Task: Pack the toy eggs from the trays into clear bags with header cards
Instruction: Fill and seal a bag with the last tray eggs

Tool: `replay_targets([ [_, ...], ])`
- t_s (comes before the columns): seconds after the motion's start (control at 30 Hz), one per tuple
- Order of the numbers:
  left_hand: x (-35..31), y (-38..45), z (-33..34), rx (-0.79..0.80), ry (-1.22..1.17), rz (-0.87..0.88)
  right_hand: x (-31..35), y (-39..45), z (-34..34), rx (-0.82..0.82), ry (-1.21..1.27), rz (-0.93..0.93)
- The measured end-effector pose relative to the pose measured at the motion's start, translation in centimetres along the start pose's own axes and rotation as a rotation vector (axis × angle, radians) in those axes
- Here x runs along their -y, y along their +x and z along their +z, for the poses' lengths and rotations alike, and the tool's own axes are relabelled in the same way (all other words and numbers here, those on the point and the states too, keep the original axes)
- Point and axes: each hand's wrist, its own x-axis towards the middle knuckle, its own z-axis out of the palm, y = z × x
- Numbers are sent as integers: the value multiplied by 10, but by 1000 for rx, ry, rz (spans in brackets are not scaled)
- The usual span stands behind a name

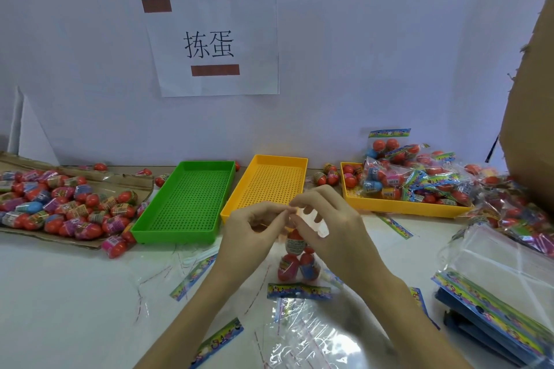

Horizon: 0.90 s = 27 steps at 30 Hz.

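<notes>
White wall fills the background, with a taped paper sign bearing two printed characters, and below it a pale worktop where I am working. Both of my hands meet above the middle of it: my left hand and my right hand each have a pinching grip on the upper edge of a clear bag, fingertips almost touching one another. That bag hangs upside down between them, its colourful header card at the bottom near the worktop, and I can see three toy eggs stacked inside it, red with printed wraps. Behind my hands sit a green tray and an orange tray side by side, both showing bare perforated floors. Further right a second orange tray is heaped with filled bags. On the left a sheet of cardboard carries a pile of loose eggs. More flat bags lie on the worktop close to me, and a stack of unused bags with blue cards sits at the right edge. A brown cardboard flap rises at the far right.
</notes>
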Motion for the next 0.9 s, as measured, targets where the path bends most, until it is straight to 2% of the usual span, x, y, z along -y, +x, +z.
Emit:
replay_targets([
  [0.23, -2, 0, -5, 38, 96, 79, 1, -1, 2, -47, -117, -30],
  [0.57, -4, -4, -2, 33, 137, 111, 2, -3, 4, -70, -82, 5],
  [0.8, -5, -3, 1, 20, 184, 80, 8, -3, 10, -126, 67, 210],
  [0.9, -2, 0, -5, -29, 184, 15, -1, 2, -1, -232, 99, 339],
])
